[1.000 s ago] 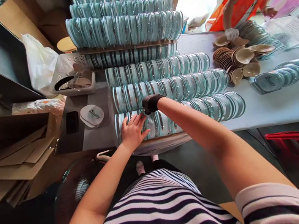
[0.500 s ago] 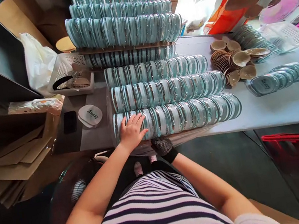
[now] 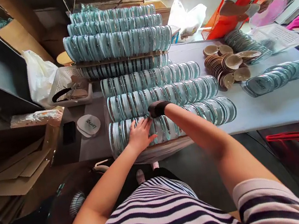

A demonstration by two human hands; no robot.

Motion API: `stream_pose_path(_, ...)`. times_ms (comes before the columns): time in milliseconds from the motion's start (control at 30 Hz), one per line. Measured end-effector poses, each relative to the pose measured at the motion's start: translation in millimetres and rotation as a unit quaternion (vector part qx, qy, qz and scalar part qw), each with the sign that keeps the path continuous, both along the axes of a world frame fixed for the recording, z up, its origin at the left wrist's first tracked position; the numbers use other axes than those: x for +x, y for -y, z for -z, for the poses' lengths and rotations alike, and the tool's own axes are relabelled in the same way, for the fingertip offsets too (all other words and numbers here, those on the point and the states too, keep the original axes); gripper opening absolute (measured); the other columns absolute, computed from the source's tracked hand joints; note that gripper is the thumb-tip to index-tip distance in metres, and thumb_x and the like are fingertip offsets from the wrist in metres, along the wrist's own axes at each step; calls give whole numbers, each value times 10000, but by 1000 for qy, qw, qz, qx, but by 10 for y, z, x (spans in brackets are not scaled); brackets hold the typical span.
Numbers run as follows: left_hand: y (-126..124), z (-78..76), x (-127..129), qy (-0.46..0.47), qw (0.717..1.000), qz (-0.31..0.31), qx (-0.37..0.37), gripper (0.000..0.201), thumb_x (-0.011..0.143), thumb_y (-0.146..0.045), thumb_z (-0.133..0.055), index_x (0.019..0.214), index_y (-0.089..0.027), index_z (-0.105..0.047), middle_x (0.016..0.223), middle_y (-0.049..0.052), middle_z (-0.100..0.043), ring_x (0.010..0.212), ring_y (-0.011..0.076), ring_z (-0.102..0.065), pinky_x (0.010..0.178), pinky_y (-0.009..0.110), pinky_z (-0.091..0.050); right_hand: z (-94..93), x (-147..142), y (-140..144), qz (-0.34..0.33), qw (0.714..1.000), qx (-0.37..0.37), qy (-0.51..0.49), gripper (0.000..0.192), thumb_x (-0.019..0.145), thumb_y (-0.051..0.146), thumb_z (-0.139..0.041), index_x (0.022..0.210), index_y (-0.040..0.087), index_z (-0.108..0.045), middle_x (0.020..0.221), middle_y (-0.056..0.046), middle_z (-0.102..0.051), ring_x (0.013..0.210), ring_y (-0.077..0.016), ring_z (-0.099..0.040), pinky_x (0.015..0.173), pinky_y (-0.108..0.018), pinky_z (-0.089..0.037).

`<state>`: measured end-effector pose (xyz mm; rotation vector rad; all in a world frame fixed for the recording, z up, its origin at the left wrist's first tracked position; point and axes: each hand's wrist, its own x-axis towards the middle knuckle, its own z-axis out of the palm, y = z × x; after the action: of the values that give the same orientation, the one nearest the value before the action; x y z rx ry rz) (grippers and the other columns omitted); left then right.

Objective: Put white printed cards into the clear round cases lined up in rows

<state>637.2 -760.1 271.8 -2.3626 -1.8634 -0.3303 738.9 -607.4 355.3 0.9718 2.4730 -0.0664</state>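
Blue-green, glossy rounded pieces (image 3: pixel 213 112) form a ribbed row along the table (image 3: pixel 268 112) edge; the bare left hand (image 3: pixel 140 136) spreads open on them, the black-gloved right hand (image 3: pixel 157 109) curls alongside, its hold unclear.

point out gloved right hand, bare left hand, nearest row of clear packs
Gloved right hand (image 3: pixel 156 109): head view, glove's back.
Bare left hand (image 3: pixel 141 134): head view, back of hand.
Nearest row of clear packs (image 3: pixel 166 129): head view, its middle.
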Motion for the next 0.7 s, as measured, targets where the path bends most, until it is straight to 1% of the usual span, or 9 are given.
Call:
stream_pose_path(100, 1, 5, -29, -3, 1000, -3, -4, 668, 925, -536, -488, 1505, -221, -388, 1527, 94, -445, 1422, 295, -373, 1185, 550, -217, -17, -16, 102, -51, 998, 43, -15, 336, 857, 259, -583, 1127, 110, -716, 1075, -199, -722, 1026, -312, -676, 812, -368, -514)
stream_pose_path(200, 12, -11, -41, 6, 1000, -4, -5, 650, 929, -514, -496, 1507, -236, -387, 1527, 87, -445, 1413, 291, -387, 1185, 544, -213, 116, 312, 528, -12, 990, 80, -119, 327, 902, 286, -510, 1129, 161, -710, 1026, -165, -736, 1005, -299, -687, 812, -367, -514)
stream_pose_path(267, 14, -22, -31, 11, 1000, -2, -2, 641, 929, -507, -502, 1505, -252, -388, 1525, 77, -449, 1411, 287, -393, 1184, 537, -214, 360, 576, 880, 36, 982, 67, -170, 336, 921, 312, -469, 1139, 202, -701, 1005, -131, -744, 956, -279, -699, 794, -349, -514)
stream_pose_path(367, 19, -31, -14, 10, 1000, -1, -2, 663, 914, -509, -527, 1510, -258, -380, 1522, 75, -454, 1414, 291, -389, 1184, 531, -216, 907, 814, 1325, 93, 980, 22, -177, 374, 948, 341, -411, 1170, 226, -690, 1047, -116, -742, 953, -269, -697, 797, -341, -512)
stream_pose_path(433, 31, -30, -16, 7, 1000, -5, -3, 672, 910, -505, -534, 1512, -252, -377, 1527, 79, -446, 1419, 292, -382, 1189, 529, -207, 1244, 850, 1501, 119, 978, 3, -172, 418, 971, 341, -352, 1223, 236, -669, 1143, -108, -722, 1027, -262, -680, 827, -332, -506)
stream_pose_path(500, 50, -31, -25, 2, 1000, -7, -4, 663, 916, -500, -526, 1510, -243, -380, 1535, 82, -434, 1426, 287, -372, 1196, 524, -194, 1418, 857, 1563, 129, 976, -4, -175, 450, 990, 374, -309, 1237, 249, -663, 1198, -93, -705, 1063, -254, -669, 835, -323, -504)
stream_pose_path(533, 58, -34, -25, -1, 1000, -9, -3, 658, 919, -498, -521, 1508, -239, -382, 1540, 84, -425, 1434, 285, -360, 1199, 524, -185, 1421, 873, 1549, 126, 976, -7, -178, 466, 996, 407, -295, 1227, 255, -669, 1195, -87, -707, 1057, -250, -670, 834, -320, -504)
stream_pose_path(600, 62, -45, 1, -9, 1000, -14, 1, 655, 926, -491, -510, 1509, -221, -380, 1557, 91, -395, 1458, 289, -315, 1205, 535, -161, 1259, 949, 1431, 120, 973, 6, -195, 501, 1001, 461, -270, 1198, 255, -683, 1165, -89, -717, 1034, -242, -673, 848, -314, -500)
stream_pose_path(700, 12, -60, 137, -19, 1000, -3, 10, 689, 928, -488, -504, 1524, -181, -348, 1587, 111, -334, 1491, 302, -231, 1207, 561, -125, 748, 1079, 1027, 147, 960, 96, -219, 494, 1004, 416, -272, 1225, 216, -666, 1165, -127, -707, 1040, -248, -666, 869, -332, -494)
